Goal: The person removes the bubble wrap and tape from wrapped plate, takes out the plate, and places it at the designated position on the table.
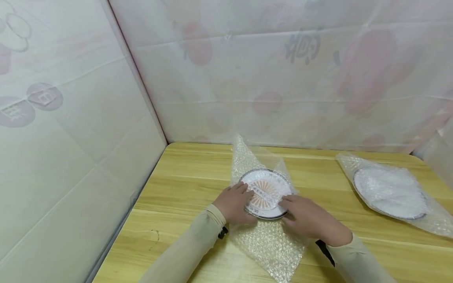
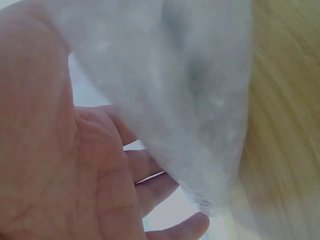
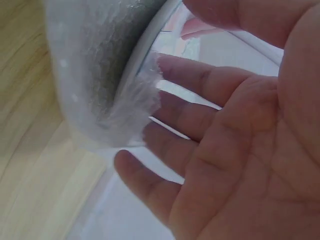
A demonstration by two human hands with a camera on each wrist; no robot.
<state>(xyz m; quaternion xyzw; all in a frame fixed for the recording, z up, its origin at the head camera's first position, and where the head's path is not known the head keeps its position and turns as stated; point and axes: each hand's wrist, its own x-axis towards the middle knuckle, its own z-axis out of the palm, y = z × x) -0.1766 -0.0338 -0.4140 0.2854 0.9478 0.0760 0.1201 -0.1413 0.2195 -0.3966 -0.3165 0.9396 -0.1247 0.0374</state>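
Your left hand [image 1: 233,202] and right hand [image 1: 308,217], apart with fingers extended, flank the plate [image 1: 264,192] at nine and four o'clock, likely steadying it on bubble wrap [image 1: 269,244] running twelve-to-six across the tabletop [image 1: 187,177].

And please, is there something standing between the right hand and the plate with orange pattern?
Only bubble wrap: in the right wrist view it folds up at the edge of the patterned plate, where fingers of the right hand meet it. Nothing else visible stands between; the second plate lies apart, farther right.
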